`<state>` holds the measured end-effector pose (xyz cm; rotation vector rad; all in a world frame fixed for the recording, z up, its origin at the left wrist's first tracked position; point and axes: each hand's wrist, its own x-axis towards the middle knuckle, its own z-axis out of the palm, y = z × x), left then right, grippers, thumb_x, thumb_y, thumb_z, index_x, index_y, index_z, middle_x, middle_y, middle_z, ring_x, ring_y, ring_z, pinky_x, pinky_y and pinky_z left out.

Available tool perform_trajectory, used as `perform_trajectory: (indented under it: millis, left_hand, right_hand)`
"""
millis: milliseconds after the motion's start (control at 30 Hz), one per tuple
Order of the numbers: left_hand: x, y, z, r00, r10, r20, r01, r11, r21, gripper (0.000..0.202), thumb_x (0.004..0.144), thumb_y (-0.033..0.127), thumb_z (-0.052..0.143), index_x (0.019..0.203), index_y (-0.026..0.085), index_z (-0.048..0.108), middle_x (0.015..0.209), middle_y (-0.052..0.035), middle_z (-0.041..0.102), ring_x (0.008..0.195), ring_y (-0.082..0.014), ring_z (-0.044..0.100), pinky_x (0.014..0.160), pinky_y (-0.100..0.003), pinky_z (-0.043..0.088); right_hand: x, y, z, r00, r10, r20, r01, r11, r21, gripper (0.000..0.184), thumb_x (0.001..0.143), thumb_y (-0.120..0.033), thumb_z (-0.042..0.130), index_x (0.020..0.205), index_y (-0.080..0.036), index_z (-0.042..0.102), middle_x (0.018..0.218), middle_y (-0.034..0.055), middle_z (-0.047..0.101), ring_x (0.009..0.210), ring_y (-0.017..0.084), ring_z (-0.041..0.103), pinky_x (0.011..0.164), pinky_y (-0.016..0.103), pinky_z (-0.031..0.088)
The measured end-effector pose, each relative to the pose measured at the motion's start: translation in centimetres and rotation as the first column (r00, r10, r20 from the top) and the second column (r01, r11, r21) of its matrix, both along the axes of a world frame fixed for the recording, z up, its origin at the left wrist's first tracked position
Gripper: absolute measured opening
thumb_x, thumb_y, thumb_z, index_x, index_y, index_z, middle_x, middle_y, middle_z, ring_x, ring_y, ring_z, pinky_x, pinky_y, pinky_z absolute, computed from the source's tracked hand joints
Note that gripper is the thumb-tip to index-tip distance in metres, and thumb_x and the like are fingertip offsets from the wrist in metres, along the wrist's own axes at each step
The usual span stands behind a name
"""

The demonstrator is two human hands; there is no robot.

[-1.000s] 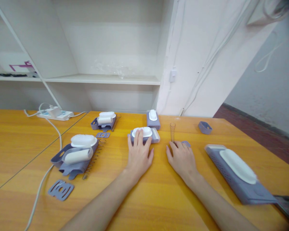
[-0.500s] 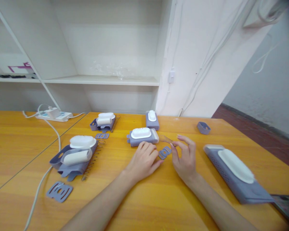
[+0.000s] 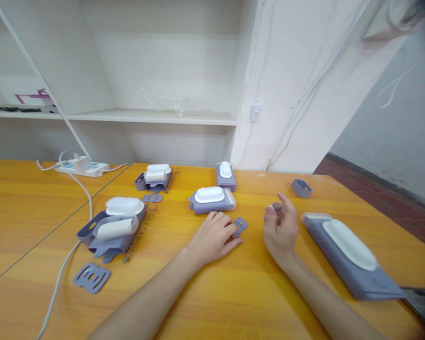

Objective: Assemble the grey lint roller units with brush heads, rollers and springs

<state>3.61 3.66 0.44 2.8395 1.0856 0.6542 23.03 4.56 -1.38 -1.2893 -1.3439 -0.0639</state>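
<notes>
My left hand (image 3: 212, 236) rests on the wooden table (image 3: 233, 293) with its fingers curled. Its fingertips press on a small flat purple plate (image 3: 240, 225) that sticks out to their right. Just beyond it lies a purple block with a white brush top (image 3: 211, 199). My right hand (image 3: 281, 229) is lifted off the table to the right of the plate, palm turned inward. Its fingers are pinched together on something small that I cannot make out.
A long purple unit with a white top (image 3: 350, 255) lies at the right, a small purple tray (image 3: 301, 188) behind it. Further purple-and-white sets (image 3: 113, 225) (image 3: 154, 175) (image 3: 225, 174), a loose plate (image 3: 91, 277), a coil spring (image 3: 137, 234) and a power strip (image 3: 81, 166) with cable lie left.
My left hand left the brush block and came back to the flat plate, which shifted left. My right hand picked up the cone spring that stood on the table and rose.
</notes>
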Motion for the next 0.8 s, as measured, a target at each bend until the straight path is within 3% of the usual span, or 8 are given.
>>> perform_trajectory:
  millis: [167,267,400,667,800]
  left_hand:
    - [0.1,0.0,0.0,0.996,0.084,0.000,-0.084,0.996,0.024,0.028,0.088,0.045,0.047,0.086,0.019,0.055,0.089,-0.0050,0.057,0.088,-0.0204,0.048,0.077,-0.034,0.036]
    - [0.2,-0.1,-0.1,0.984,0.179,0.020,-0.179,0.984,0.011,0.035,0.085,0.052,0.047,0.092,0.018,0.054,0.092,-0.0064,0.055,0.088,-0.0219,0.048,0.075,-0.035,0.036]
    - [0.2,-0.1,-0.2,0.970,0.241,0.012,-0.241,0.970,0.010,0.042,0.082,0.059,0.047,0.088,0.018,0.053,0.091,-0.0069,0.053,0.087,-0.0229,0.047,0.074,-0.036,0.036]
    - [0.3,0.1,-0.2,0.975,0.220,0.016,-0.220,0.975,-0.013,0.039,0.083,0.056,0.047,0.084,0.018,0.052,0.088,-0.0062,0.054,0.084,-0.0221,0.048,0.072,-0.035,0.036]
    - [0.3,0.0,-0.1,0.985,0.167,0.046,-0.164,0.985,-0.059,0.030,0.085,0.048,0.050,0.092,0.018,0.051,0.091,-0.0056,0.056,0.086,-0.0217,0.049,0.074,-0.034,0.037]
  right_hand:
    - [0.3,1.0,0.3,0.971,0.028,-0.237,-0.082,0.971,-0.223,0.052,0.085,-0.053,0.047,0.120,-0.015,0.053,0.084,0.0056,0.059,0.061,0.015,0.059,0.051,0.026,0.051]
    - [0.4,1.1,0.4,0.932,0.034,-0.361,-0.141,0.951,-0.275,0.059,0.085,-0.058,0.044,0.125,-0.015,0.048,0.077,0.0029,0.060,0.045,0.012,0.056,0.043,0.024,0.047]
    - [0.2,0.8,0.8,0.914,0.031,-0.405,-0.170,0.935,-0.311,0.067,0.084,-0.064,0.040,0.130,-0.016,0.044,0.065,0.0000,0.059,0.041,0.013,0.055,0.041,0.023,0.044]
    - [0.3,0.8,0.7,0.961,0.001,-0.276,-0.108,0.921,-0.374,0.061,0.092,-0.056,0.023,0.127,-0.014,0.051,0.046,-0.0041,0.047,0.039,0.016,0.049,0.045,0.027,0.039]
    - [0.7,1.2,0.0,0.977,0.042,-0.210,-0.121,0.917,-0.379,0.055,0.089,-0.046,0.037,0.130,-0.012,0.049,0.052,-0.0036,0.049,0.045,0.014,0.048,0.048,0.026,0.041]
